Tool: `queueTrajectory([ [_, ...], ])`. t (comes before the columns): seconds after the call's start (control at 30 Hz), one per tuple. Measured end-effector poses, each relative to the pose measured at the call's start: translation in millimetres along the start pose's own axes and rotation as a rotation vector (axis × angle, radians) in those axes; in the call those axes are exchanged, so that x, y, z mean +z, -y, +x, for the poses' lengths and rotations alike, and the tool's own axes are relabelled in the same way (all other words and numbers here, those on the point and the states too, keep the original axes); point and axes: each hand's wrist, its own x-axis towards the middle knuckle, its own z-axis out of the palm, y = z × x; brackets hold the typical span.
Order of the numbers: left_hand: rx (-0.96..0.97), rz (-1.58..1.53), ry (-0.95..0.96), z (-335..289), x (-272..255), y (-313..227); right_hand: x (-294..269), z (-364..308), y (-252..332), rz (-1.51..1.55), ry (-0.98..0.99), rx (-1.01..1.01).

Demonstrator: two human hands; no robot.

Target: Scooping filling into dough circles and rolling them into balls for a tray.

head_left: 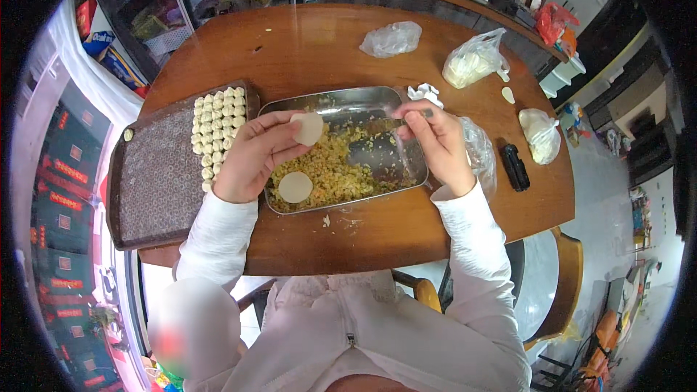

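Note:
Between the thumb and fingers of my left hand (255,151) is a round, pale dumpling wrapper (309,129), held over the left part of a metal tray (341,204). Chopped yellow-green filling (328,167) covers the left and middle of that tray. A second round wrapper (295,187) lies on the filling near the front left corner. My right hand (438,141) is closed in a pinch above the tray's right side, on what looks like a slim utensil; a small grey end (427,112) shows at the fingers, the rest is hard to make out.
Rows of small folded dumplings (218,123) fill the right side of a dark baking tray (160,181) at left. Plastic bags (475,58) of pale wrappers, a crumpled clear bag (392,39) and a black object (515,168) lie on the wooden table (319,43). A person's blurred head (194,327) is at lower left.

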Motion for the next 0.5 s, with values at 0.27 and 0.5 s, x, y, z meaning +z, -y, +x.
queueTrajectory([
  [0.27, -0.014, -0.065, -0.052, -2, -5, 6, -4, 6, -13, 0.302, -0.157, 0.208],
  [0.5, 0.095, -0.015, -0.099, 4, -13, 11, -8, 8, -12, 0.384, -0.302, 0.220],
])
